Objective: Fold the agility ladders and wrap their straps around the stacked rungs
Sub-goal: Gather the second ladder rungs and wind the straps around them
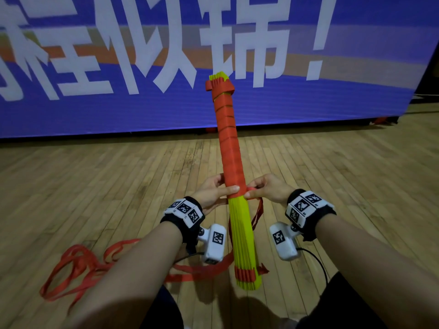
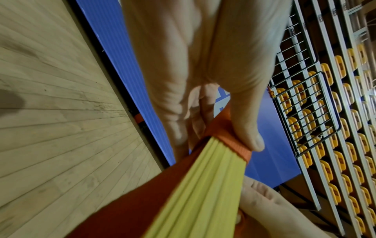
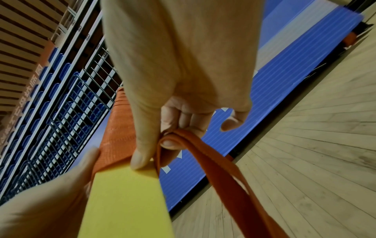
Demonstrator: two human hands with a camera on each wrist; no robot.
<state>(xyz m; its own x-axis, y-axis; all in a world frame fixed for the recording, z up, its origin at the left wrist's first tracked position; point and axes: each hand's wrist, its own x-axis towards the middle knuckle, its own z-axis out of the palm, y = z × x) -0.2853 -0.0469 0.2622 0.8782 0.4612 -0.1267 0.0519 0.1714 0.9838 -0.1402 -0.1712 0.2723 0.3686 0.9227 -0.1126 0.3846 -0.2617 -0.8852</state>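
Observation:
A stack of yellow ladder rungs [image 1: 241,236] points away from me, held above the floor. Red-orange strap windings [image 1: 227,136] cover its far half down to my hands. My left hand [image 1: 215,193] grips the stack from the left, thumb [image 2: 247,128] pressing the last winding [image 2: 230,141] on the rungs [image 2: 203,193]. My right hand [image 1: 261,189] is at the right side and pinches the loose strap [image 3: 203,149] between thumb and fingers, beside the rungs [image 3: 126,201]. The free strap [image 1: 257,213] hangs down from there.
Loose red strap loops [image 1: 78,269] lie on the wooden floor [image 1: 95,186] at my lower left and trail under the stack. A big blue banner [image 1: 142,67] with white characters stands ahead. Railings and stadium seats [image 2: 335,128] show in the wrist views.

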